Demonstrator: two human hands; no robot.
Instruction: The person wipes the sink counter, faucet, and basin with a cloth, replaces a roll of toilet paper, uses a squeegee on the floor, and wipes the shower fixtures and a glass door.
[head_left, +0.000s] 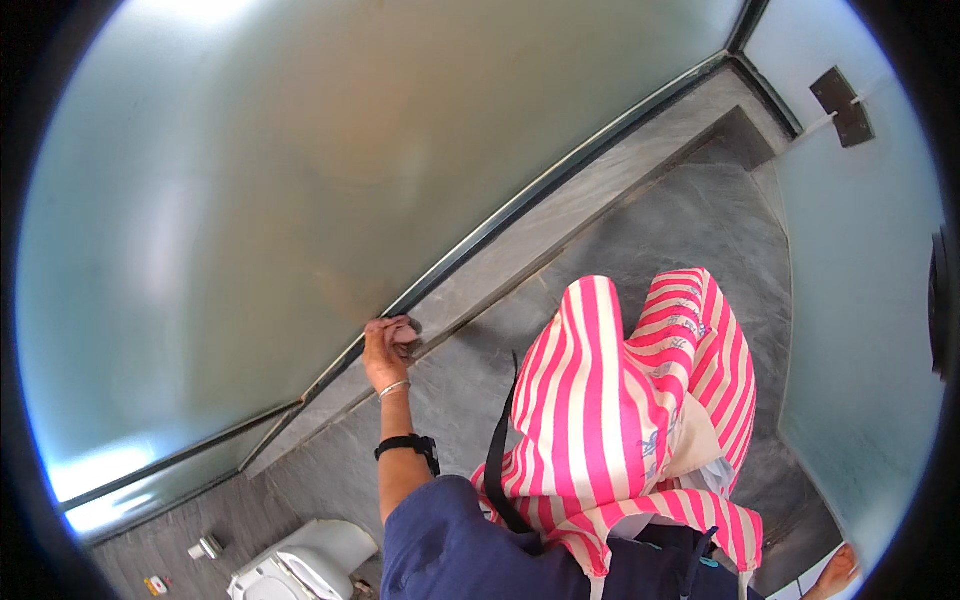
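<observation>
My left hand (384, 351) is closed around a crumpled pinkish cloth (406, 334) at the dark metal bottom frame (487, 229) of a frosted glass panel (300, 187). The cloth is by the frame and the grey stone ledge (525, 244) beneath it. A bracelet and a black wrist strap (409, 445) are on that arm. Low at the right rim, my right hand (834, 576) is at the edge of a frosted glass door (855, 315). The rim cuts it off partly, so its grip is unclear. A pink and white striped apron (592, 390) hangs in front of me.
Grey stone-look tiles cover the floor (637, 225). A white toilet (300, 566) stands at the lower left, near a small holder (205, 548) on the grey tiled surface. A dark metal hinge (844, 106) joins the glass at the upper right. A dark handle (939, 304) is at the right rim.
</observation>
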